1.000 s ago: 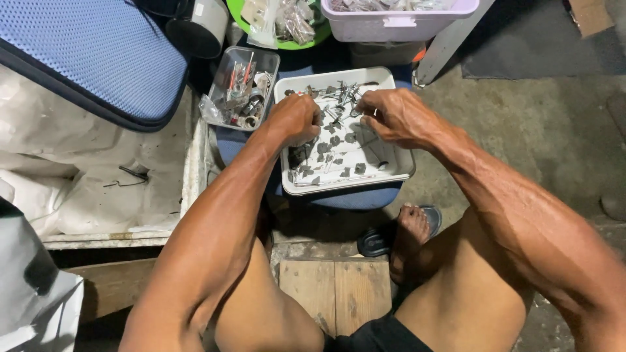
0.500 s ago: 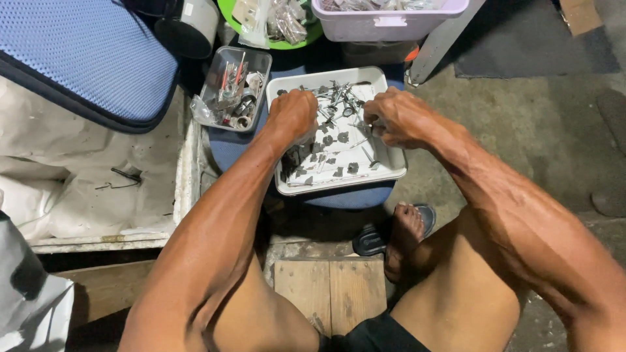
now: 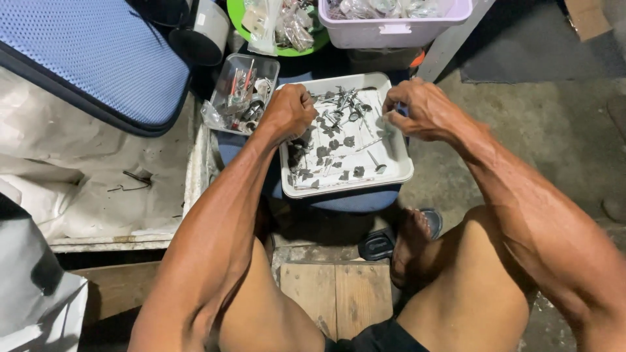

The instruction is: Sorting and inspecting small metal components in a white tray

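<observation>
A white rectangular tray [image 3: 399,171] rests on a blue seat in front of me. It holds several small grey metal parts: flat pieces, screws and long-stemmed pins [image 3: 376,161]. My left hand [image 3: 290,109] is curled into a fist over the tray's left edge, and nothing shows inside it. My right hand [image 3: 417,107] hovers over the tray's upper right corner. Its fingertips are pinched together on what looks like a small thin metal part, mostly hidden by the fingers.
A clear plastic box [image 3: 242,91] of small tools and parts sits left of the tray. A green bowl [image 3: 236,12] and a lilac bin [image 3: 398,25] stand behind it. A blue cushion [image 3: 78,58] lies at upper left. A dark sandal [image 3: 381,242] and wooden planks [image 3: 336,293] are below.
Both hands were close together over the middle of the tray. They have drawn apart, the left to the tray's left edge and the right to its upper right corner.
</observation>
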